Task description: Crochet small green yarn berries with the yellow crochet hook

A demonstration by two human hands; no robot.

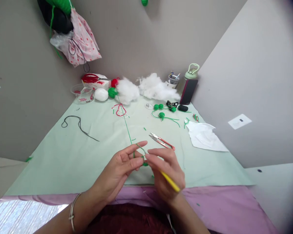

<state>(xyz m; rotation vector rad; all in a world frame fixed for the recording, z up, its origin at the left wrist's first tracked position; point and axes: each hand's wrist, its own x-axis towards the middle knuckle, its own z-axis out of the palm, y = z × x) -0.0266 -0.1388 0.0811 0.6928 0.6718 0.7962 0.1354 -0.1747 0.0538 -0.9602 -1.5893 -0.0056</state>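
Observation:
Green yarn [127, 127] runs from a green ball [112, 92] at the back down to my left hand [123, 164], where it loops over the raised index finger. Thumb and fingers of that hand pinch a small green crocheted piece [145, 164], mostly hidden between the hands. My right hand [167, 169] is closed around a crochet hook with a yellow handle [170, 182], its tip at the yarn by the piece. Just beyond my right hand lie red-handled thread snips [161, 141].
White stuffing [156, 87], a white yarn ball [101, 95], a clear tub [82, 94], a bottle [190, 74] and a phone [189, 92] stand at the back. Small green balls [161, 115] and white paper [205, 135] lie right, a black cord [80, 125] left.

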